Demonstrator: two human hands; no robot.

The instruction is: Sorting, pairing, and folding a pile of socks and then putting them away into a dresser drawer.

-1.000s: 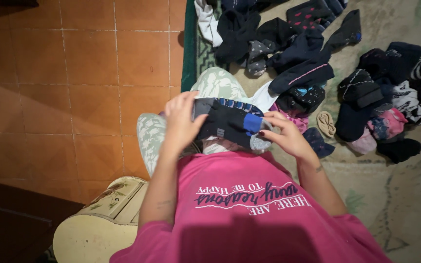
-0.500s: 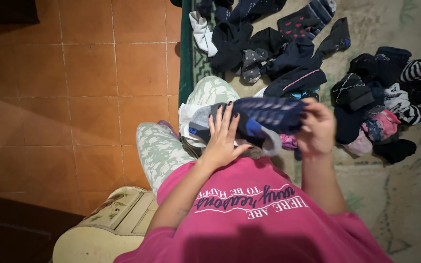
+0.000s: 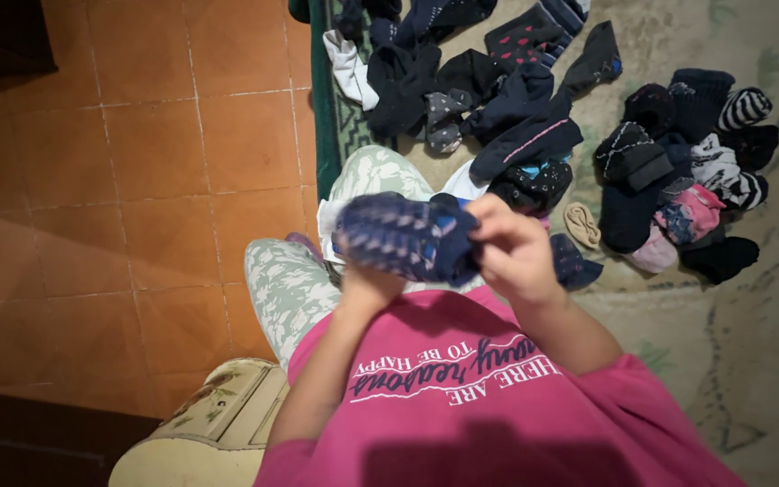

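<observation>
The right hand (image 3: pixel 514 252) pinches one end of a dark navy knitted sock with rows of paler blue dashes (image 3: pixel 403 236), its fingers curled and pressed together over the fabric. The left hand (image 3: pixel 370 287) sits under the other end of the same sock; most of it is hidden by the cloth, so whether its fingers are spread or closed on the sock cannot be told. The sock is held up in the air above the person's lap, bunched into a thick, wrinkled roll between the two hands, and slightly blurred.

Below it are knees in pale green trousers with a white leaf pattern (image 3: pixel 292 290) and, nearer the camera, a pink printed shirt (image 3: pixel 489 406). A white cloth (image 3: pixel 328 227) shows at the knee beside the sock.

Ahead lies a beige patterned rug with a dark green border (image 3: pixel 678 27), strewn with a loose heap of mostly dark socks (image 3: pixel 507 99) and, to the right, a second cluster of rolled socks, black, striped and pink (image 3: pixel 687 180). Left of the rug the floor is orange-brown square tiles (image 3: pixel 119 153). A cream round upholstered stool (image 3: pixel 218 424) stands at the lower left, beside the person.
</observation>
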